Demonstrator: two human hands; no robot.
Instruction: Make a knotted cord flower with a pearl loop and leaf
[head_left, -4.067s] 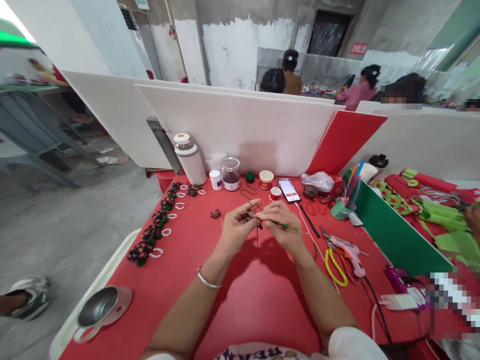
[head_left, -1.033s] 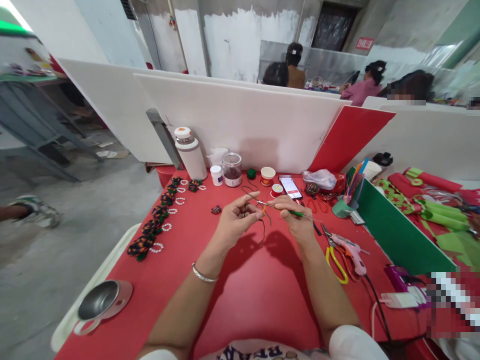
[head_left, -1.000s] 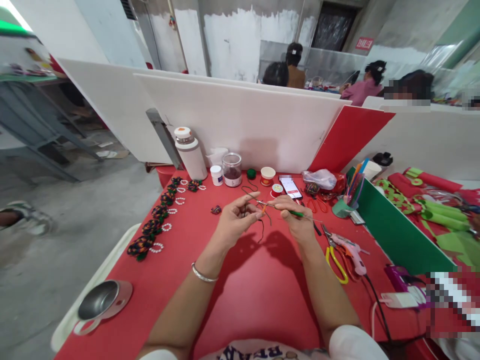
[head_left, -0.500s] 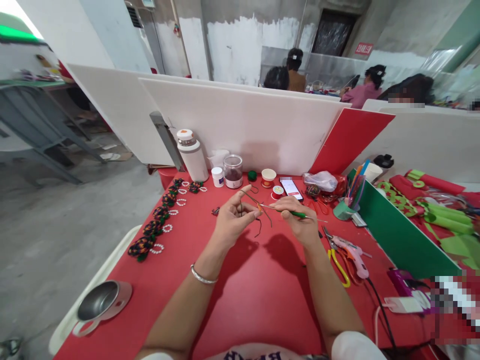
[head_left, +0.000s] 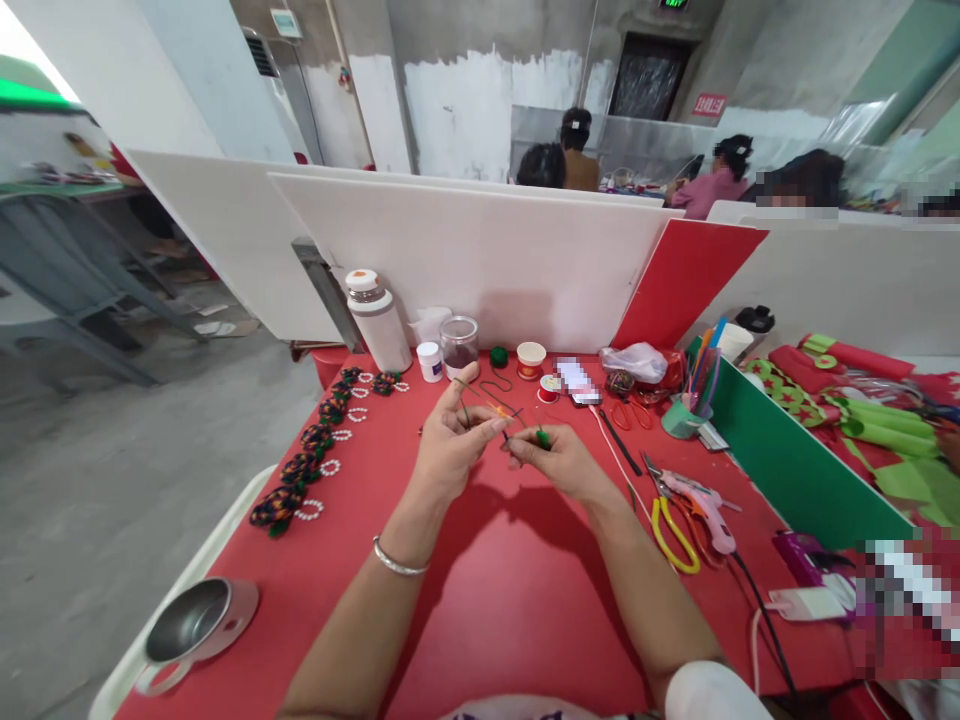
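My left hand (head_left: 448, 440) is closed in a pinch on a thin strand of multicoloured yarn (head_left: 466, 402), with one loop running up over the raised index finger. An orange stretch shows at the fingertips. Close beside it, my right hand (head_left: 553, 458) grips a crochet hook by its green handle (head_left: 543, 438), which is mostly covered by the fingers. Its thumb and fingertips also pinch close to a dark yarn end. Both hands hover over the red tabletop (head_left: 495, 590).
Crocheted pieces with bead loops (head_left: 303, 467) line the left side. A steel mug (head_left: 199, 625) stands front left, a thermos (head_left: 379, 325) and jars behind. Pliers (head_left: 673, 535), a glue gun (head_left: 705, 508) and a pen cup (head_left: 686, 415) lie right, beside a green divider (head_left: 795, 450).
My right hand has moved left and down, closer to my left fingertips, and the hook has turned so less of it shows. My left hand keeps its pinch on the yarn.
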